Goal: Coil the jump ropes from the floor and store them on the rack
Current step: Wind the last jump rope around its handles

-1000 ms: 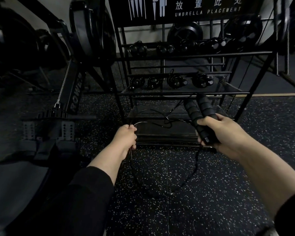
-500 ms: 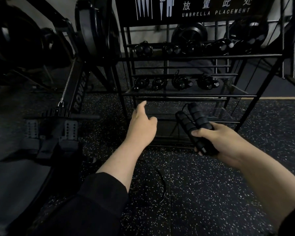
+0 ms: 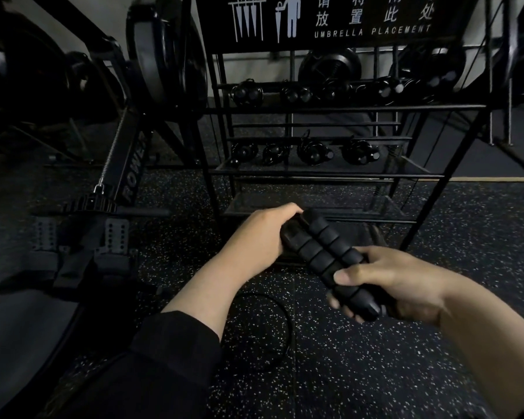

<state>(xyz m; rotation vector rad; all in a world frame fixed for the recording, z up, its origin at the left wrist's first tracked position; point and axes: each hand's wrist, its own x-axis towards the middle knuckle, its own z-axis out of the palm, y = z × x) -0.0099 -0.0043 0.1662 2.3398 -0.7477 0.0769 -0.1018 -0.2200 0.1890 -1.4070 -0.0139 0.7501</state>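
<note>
Two black ribbed handles (image 3: 324,252) lie side by side, tilted, gripped between fingers (image 3: 350,275). Cord (image 3: 280,306) loops below them. Rack (image 3: 315,176) beyond holds coiled ropes (image 3: 309,149).

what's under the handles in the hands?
Under the jump rope handles: speckled floor and a cord loop below the left hand. The right hand covers their lower ends.

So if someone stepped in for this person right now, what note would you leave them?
Right hand grips the lower ends of the two jump rope handles, held side by side. Left hand is curled round their upper ends. The cord loops down to the floor, not coiled. Rack directly ahead already holds coiled ropes on its upper shelves. Left to do: coil this cord, then set the rope on the rack.
</note>
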